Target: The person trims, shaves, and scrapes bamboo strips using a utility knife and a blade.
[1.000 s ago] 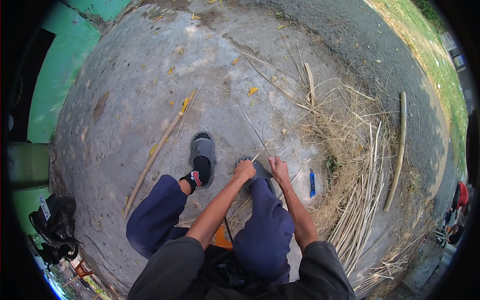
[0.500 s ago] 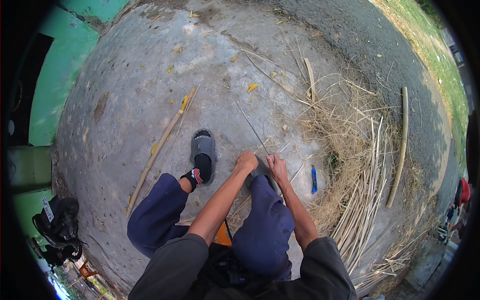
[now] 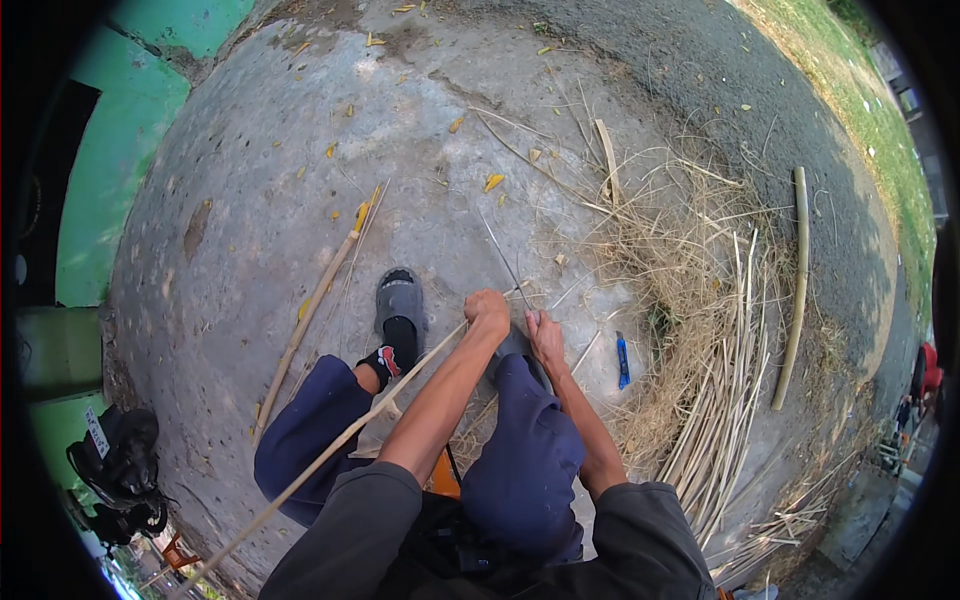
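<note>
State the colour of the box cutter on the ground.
Mostly blue: the box cutter shows best in the head view.

Outdoor yard, concrete ground, grass

The left grip clasps a long pale strip, the right grip a thin dark tool; a blue cutter lies beside shavings toward the concrete's right edge.

Looks daylit and fairly bright, dappled with soft shade on the concrete; burns nearly white at far lower left; bends (quite heavily) toward a black, rounded rim.
</note>
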Motion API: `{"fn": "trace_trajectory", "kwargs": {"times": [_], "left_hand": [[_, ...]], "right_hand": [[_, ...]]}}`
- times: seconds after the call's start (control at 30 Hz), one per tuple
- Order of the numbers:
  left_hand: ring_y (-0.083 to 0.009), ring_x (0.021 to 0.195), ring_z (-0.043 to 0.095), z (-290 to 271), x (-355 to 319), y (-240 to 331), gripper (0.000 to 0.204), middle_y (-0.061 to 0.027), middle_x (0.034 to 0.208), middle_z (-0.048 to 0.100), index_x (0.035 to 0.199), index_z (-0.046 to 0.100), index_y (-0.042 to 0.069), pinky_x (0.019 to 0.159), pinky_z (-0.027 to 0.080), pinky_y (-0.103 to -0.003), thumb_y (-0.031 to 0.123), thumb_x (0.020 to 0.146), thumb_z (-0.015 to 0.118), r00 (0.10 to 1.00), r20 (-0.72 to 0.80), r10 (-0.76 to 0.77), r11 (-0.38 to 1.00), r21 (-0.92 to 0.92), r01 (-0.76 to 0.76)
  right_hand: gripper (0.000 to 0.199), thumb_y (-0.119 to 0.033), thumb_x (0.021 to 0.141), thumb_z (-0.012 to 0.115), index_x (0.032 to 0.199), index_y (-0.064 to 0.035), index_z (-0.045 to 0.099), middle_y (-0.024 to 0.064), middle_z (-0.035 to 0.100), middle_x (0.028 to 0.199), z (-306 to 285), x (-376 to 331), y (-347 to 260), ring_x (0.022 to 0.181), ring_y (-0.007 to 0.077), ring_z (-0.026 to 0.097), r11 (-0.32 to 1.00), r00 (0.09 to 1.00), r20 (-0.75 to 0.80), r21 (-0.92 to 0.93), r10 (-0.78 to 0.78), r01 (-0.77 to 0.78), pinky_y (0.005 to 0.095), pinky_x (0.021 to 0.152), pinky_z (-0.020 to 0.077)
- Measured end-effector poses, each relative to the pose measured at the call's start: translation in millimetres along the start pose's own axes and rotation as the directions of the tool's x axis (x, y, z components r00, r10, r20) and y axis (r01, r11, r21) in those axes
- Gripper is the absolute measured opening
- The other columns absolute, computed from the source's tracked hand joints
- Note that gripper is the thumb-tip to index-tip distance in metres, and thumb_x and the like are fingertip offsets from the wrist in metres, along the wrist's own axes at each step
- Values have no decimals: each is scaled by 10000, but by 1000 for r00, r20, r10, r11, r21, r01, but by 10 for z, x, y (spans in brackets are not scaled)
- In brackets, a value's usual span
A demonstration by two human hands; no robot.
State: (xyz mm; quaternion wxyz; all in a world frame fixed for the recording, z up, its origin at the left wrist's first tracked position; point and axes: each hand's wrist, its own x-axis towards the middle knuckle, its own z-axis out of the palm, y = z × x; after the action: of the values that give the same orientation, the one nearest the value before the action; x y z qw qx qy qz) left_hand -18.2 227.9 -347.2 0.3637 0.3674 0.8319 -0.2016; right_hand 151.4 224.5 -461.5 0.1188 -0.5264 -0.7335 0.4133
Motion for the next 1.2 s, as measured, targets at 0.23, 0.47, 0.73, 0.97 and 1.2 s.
{"fn": "trace_trajectory", "kwargs": {"times": [0.23, 0.47, 0.73, 0.97, 1.2], "left_hand": [[-263, 1194, 731, 91, 134, -55, 269, -94, 1276, 763, 1207, 805, 154, 943, 610, -377, 151, 969, 677, 999, -42, -16, 999, 37, 18], [-262, 1187, 734, -25, 161, -31, 262, -89, 1276, 763, 1201, 806, 158, 932, 614, -364, 157, 966, 687, 997, -79, 7, 1000, 31, -5], [-264, 1193, 731, -89, 44, 45, 257, -86, 1288, 758, 1196, 805, 154, 936, 612, -364, 170, 968, 688, 998, -54, 40, 998, 56, -37], [-254, 1180, 736, 18, 47, 0, 261, -53, 1293, 756, 1220, 796, 170, 909, 629, -372, 175, 1012, 639, 996, -95, 4, 997, 72, 3], [-265, 1183, 735, -55, 34, 97, 255, -48, 1272, 764, 1218, 797, 176, 903, 633, -369, 155, 1016, 642, 993, -113, -23, 998, 61, 30]], "right_hand": [[524, -488, 1068, 559, 1019, 27, 640, 352, 672, 806, 115, -112, -113, 833, 577, 663, 999, 1000, 16, 35, 26, -27, 618, 718, 507], [528, -494, 1065, 562, 1023, 27, 632, 361, 670, 805, 79, -5, -110, 835, 577, 668, 999, 999, 39, 21, 25, -26, 619, 724, 513], [542, -498, 1061, 570, 1034, 40, 632, 371, 673, 828, 76, 35, -30, 852, 586, 665, 990, 991, 17, -50, 133, -132, 611, 725, 517], [564, -506, 1059, 574, 1028, 55, 628, 380, 667, 834, -61, -56, 177, 869, 587, 662, 997, 995, 63, 13, 80, -81, 601, 750, 508], [524, -468, 1064, 573, 1094, 50, 644, 364, 670, 836, -131, -182, 137, 860, 563, 677, 992, 987, 160, 122, 6, -26, 562, 745, 515]]}}
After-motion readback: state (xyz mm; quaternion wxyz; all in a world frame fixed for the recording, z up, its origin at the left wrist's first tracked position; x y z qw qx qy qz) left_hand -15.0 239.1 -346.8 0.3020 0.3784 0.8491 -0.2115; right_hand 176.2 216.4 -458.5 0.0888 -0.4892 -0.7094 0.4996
